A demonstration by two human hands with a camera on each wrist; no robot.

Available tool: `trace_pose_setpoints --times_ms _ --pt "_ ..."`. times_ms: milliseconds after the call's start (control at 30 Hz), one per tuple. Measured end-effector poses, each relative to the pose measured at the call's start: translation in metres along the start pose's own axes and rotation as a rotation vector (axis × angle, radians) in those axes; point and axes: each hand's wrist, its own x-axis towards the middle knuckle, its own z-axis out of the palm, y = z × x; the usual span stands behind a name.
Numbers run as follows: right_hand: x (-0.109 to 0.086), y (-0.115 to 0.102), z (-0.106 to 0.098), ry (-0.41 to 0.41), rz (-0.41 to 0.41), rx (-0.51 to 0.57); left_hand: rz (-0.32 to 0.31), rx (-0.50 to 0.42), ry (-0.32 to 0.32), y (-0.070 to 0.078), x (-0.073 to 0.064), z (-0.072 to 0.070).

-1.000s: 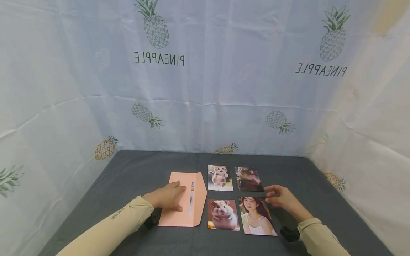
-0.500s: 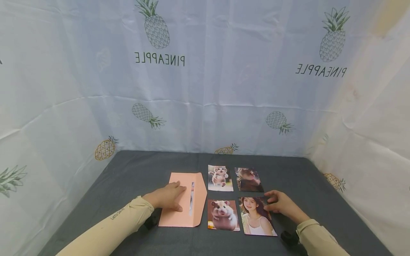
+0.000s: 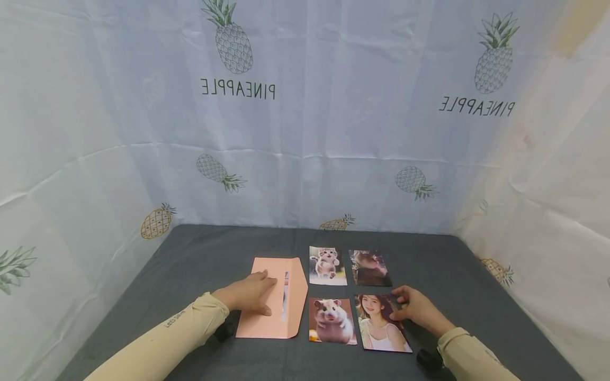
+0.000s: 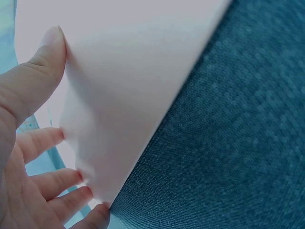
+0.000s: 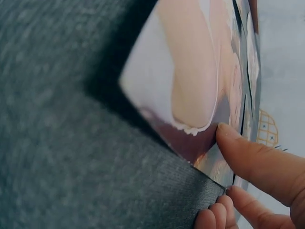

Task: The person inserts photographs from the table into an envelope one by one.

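My left hand (image 3: pixel 248 293) rests with spread fingers on a peach-pink envelope (image 3: pixel 254 325), whose flap lies unfolded on the right; a strip of a picture shows through the slot beside it. In the left wrist view, the thumb and fingertips (image 4: pixel 55 136) press on the envelope (image 4: pixel 133 86). My right hand (image 3: pixel 421 309) pinches the upper right of a glossy photo (image 3: pixel 383 330) of a person in a white top. Up close in the right wrist view, the thumb lies on the photo (image 5: pixel 195 86), the index fingertip is at its corner, and the other fingers curl on the cloth.
A kitten photo (image 3: pixel 327 266), a darker photo (image 3: pixel 370 268) and a hamster photo (image 3: pixel 332 321) lie near the gripped one. Dark grey cloth (image 3: pixel 214 248) covers the table. A pale pineapple-print curtain (image 3: pixel 305 121) hangs round the back and sides.
My right hand has shifted slightly left, and its thumb has come further onto the photo of the person. The left hand, the envelope and the other photos stay where they were.
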Motion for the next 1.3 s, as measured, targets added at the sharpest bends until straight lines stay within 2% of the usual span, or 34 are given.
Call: trace_pose_setpoints --times_ms 133,367,567,767,933,1300 --pt "0.0 -0.001 0.002 0.002 0.008 -0.003 0.004 -0.009 -0.001 0.001 -0.001 -0.001" --pt "-0.002 -0.003 0.005 0.016 0.018 0.082 0.0 -0.008 -0.005 0.0 -0.002 0.0" --pt "-0.003 -0.002 0.007 0.023 0.025 0.102 0.003 -0.009 -0.004 -0.001 -0.001 0.0" --pt "-0.005 0.0 0.008 0.006 -0.01 0.159 0.007 -0.009 0.0 -0.001 -0.001 0.001" --pt "-0.007 -0.004 0.006 0.019 -0.033 0.181 0.001 -0.011 -0.001 -0.002 -0.001 0.001" --pt "-0.005 -0.02 -0.008 0.011 0.014 0.235 -0.009 -0.022 0.001 -0.001 -0.002 0.001"
